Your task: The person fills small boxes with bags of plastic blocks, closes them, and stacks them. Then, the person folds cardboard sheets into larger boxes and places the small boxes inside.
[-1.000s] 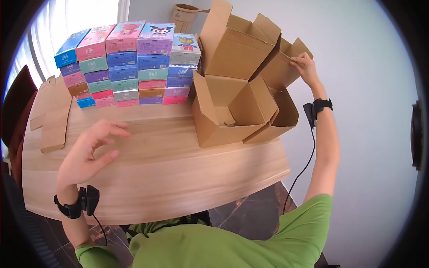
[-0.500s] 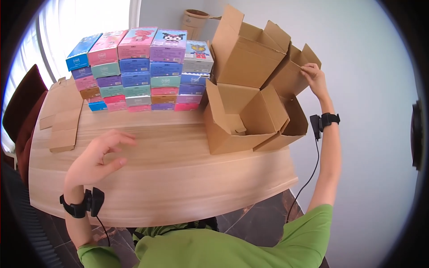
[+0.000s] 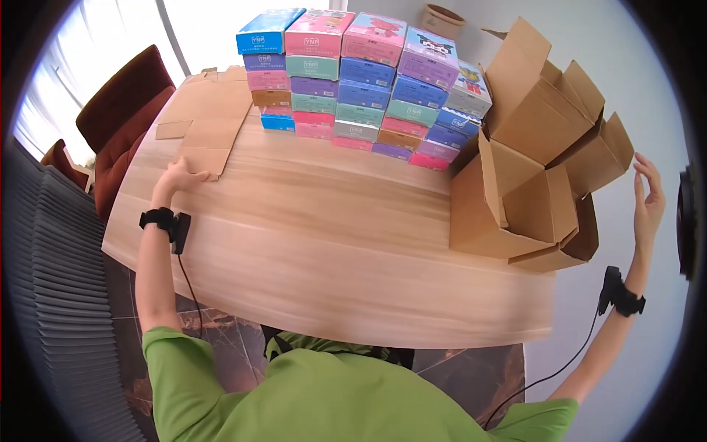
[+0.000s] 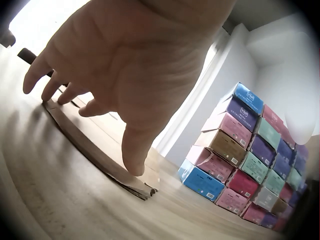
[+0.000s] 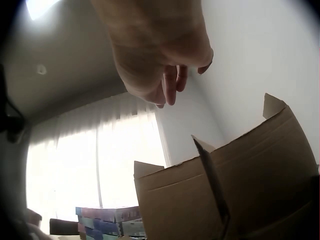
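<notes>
My left hand (image 3: 175, 179) is at the near end of a flattened cardboard box (image 3: 208, 110) on the left of the table. In the left wrist view, its fingers spread over the folded cardboard (image 4: 95, 155), with the thumb low near one end of the edge. My right hand (image 3: 646, 199) is raised at the far right with loose fingers and nothing in it. Just beside it stands the upright flap (image 3: 617, 144) of an open cardboard box. In the right wrist view, that hand (image 5: 160, 55) hangs above the cardboard flaps (image 5: 255, 160).
Several open brown cartons (image 3: 479, 214) stand together at the table's right end. Colourful small boxes (image 3: 364, 71) are stacked in columns along the back. A dark red chair (image 3: 125, 103) is beyond the left edge, and a wall (image 3: 589, 51) rises on the right.
My right hand has let go of the carton flap and moved away to its right. My left hand has reached forward to the flattened cardboard. The head view has turned left.
</notes>
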Demonstrator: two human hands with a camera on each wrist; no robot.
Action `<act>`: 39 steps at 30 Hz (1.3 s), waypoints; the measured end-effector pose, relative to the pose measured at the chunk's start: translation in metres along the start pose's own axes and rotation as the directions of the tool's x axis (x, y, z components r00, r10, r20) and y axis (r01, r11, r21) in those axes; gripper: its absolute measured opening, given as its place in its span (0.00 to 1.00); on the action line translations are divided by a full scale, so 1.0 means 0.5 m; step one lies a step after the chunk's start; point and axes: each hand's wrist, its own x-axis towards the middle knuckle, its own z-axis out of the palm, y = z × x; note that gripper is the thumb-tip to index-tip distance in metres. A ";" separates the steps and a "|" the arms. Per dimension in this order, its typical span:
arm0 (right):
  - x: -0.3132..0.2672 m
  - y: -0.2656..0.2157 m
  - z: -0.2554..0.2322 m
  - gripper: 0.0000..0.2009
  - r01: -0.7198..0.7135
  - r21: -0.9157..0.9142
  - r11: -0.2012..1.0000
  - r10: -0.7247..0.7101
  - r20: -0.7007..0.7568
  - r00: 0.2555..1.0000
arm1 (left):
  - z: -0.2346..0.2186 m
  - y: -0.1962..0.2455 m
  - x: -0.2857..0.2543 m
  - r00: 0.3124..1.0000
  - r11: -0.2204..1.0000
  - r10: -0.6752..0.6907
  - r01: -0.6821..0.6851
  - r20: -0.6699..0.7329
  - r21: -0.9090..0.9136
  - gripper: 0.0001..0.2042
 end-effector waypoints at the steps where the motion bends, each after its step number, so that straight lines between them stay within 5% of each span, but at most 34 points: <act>1: -0.007 -0.038 0.001 0.07 0.040 0.003 0.999 -0.040 0.033 0.999 | 0.010 -0.017 0.022 0.997 1.000 -0.002 0.000 -0.072 -0.030 0.45; 5: -0.031 -0.174 0.017 0.06 0.096 0.102 0.990 -0.105 0.085 0.991 | -0.008 -0.028 0.053 0.996 0.966 0.003 -0.026 -0.088 -0.256 0.39; 8: -0.063 -0.230 0.014 0.06 0.067 0.144 0.987 -0.087 0.141 0.986 | -0.011 -0.034 0.101 0.948 0.968 -0.188 0.135 -0.256 -0.210 0.28; 9: -0.070 -0.250 0.015 0.05 0.099 0.143 0.985 -0.117 0.125 0.985 | -0.018 -0.032 0.104 0.963 0.919 -0.213 0.142 -0.162 -0.367 0.24; 11: -0.095 -0.274 0.013 0.05 0.026 0.257 0.966 -0.070 0.164 0.984 | -0.030 -0.033 0.105 0.976 0.748 -0.212 0.191 0.043 -0.636 0.18; 13: -0.117 -0.318 0.030 0.04 -0.040 0.384 0.923 -0.027 0.166 0.986 | -0.026 -0.023 0.099 0.984 0.488 -0.139 0.162 0.107 -0.858 0.14; 15: -0.139 -0.369 0.054 0.06 -0.004 0.491 0.871 -0.130 0.238 0.962 | -0.035 -0.011 0.077 0.992 0.255 -0.071 0.119 0.105 -0.960 0.13; 17: -0.159 -0.423 0.101 0.06 -0.067 0.720 0.691 -0.347 0.411 0.843 | -0.047 -0.012 0.036 0.999 0.085 0.039 -0.022 -0.019 -0.996 0.15; 19: -0.177 -0.477 0.188 0.08 -0.309 0.874 0.376 -0.570 0.481 0.666 | -0.067 -0.023 -0.033 0.988 -0.044 0.106 -0.110 -0.114 -0.993 0.18; 22: -0.187 -0.568 0.326 0.10 -0.376 0.892 0.249 -0.695 0.435 0.572 | -0.067 -0.064 -0.143 0.955 -0.213 0.188 -0.190 -0.231 -0.958 0.20; 25: -0.133 -0.645 0.405 0.17 -0.559 0.740 0.373 -0.634 0.643 0.429 | -0.033 -0.117 -0.270 0.846 0.004 0.173 -0.513 -0.504 -0.859 0.22; 27: -0.106 -0.681 0.486 0.25 -0.640 0.748 0.174 -0.599 0.596 0.534 | 0.002 -0.138 -0.357 0.767 0.048 0.135 -0.637 -0.627 -0.769 0.23; 29: -0.074 -0.714 0.539 0.32 -0.895 0.438 -0.090 -0.496 0.759 0.421 | 0.046 -0.131 -0.442 0.708 0.170 0.076 -0.703 -0.702 -0.691 0.26; 30: -0.056 -0.722 0.560 0.32 -0.909 0.393 -0.141 -0.536 0.741 0.404 | 0.069 -0.131 -0.474 0.679 0.269 0.069 -0.718 -0.731 -0.642 0.28; 32: -0.028 -0.734 0.602 0.33 -0.929 0.292 -0.229 -0.613 0.698 0.370 | 0.088 -0.119 -0.529 0.776 0.363 0.266 -0.631 -0.572 -0.686 0.34; 33: -0.030 -0.743 0.636 0.30 -0.901 0.342 -0.266 -0.606 0.668 0.432 | 0.094 -0.101 -0.544 0.800 0.313 0.287 -0.599 -0.527 -0.737 0.34; 36: -0.049 -0.749 0.649 0.26 -0.884 0.332 -0.328 -0.595 0.654 0.467 | 0.111 -0.047 -0.589 0.851 0.164 0.361 -0.462 -0.382 -0.872 0.32; 39: -0.058 -0.722 0.653 0.22 -0.770 0.500 -0.397 -0.515 0.573 0.637 | 0.130 -0.031 -0.583 0.876 0.133 0.304 -0.429 -0.375 -0.894 0.29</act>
